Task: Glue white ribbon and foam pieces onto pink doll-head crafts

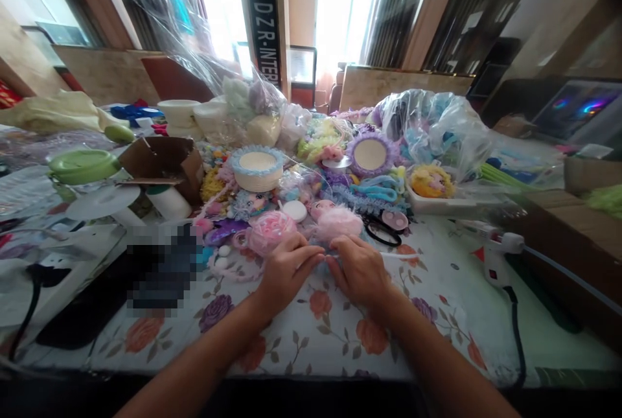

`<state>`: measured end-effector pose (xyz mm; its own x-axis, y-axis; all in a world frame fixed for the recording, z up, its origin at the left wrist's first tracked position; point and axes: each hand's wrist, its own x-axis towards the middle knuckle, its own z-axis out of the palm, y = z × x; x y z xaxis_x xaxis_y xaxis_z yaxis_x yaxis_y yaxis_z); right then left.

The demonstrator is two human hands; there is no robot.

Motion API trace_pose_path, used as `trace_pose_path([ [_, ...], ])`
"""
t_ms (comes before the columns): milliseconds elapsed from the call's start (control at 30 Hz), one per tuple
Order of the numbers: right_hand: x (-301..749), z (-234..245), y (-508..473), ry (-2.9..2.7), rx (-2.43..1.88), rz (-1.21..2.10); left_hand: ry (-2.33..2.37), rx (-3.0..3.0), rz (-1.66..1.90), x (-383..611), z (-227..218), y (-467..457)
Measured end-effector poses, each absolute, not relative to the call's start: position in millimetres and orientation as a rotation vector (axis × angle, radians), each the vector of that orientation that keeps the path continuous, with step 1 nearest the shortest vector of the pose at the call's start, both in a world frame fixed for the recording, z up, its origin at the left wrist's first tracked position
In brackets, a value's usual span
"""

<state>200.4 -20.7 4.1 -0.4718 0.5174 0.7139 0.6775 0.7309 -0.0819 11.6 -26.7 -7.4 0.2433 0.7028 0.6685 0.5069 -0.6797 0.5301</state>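
My left hand (pixel 290 270) and my right hand (pixel 360 270) meet over the front of the table, thumbs and fingertips pinched close together. A thin white strip (pixel 403 255), perhaps a fuzzy craft stem, runs out to the right from behind my right hand. What lies between the fingertips is small and mostly covered. Just beyond my left hand sits a pink ball of yarn (pixel 272 231). Past my right hand is a pale pink fluffy piece (pixel 339 223) beside a doll face (pixel 323 209). Black-handled scissors (pixel 381 231) rest to its right.
A glue gun (pixel 498 256) with a cord lies at the right. Behind the hands are a blue-trimmed round stack (pixel 257 168), a purple-trimmed disc (pixel 369 154) and a white tray (pixel 437 205). A cardboard box (pixel 162 162) and a white thread spool (pixel 169 201) stand left.
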Motion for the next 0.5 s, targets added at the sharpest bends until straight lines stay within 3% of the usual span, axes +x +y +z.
trace_pose_path([
  [133,198,3,-24,-2.152,-0.822,-0.299,1.051,2.586,1.412,11,-4,-33],
  [500,204,6,-19,-2.204,-0.781,-0.257,0.989,2.633,1.199,-13,3,-25],
])
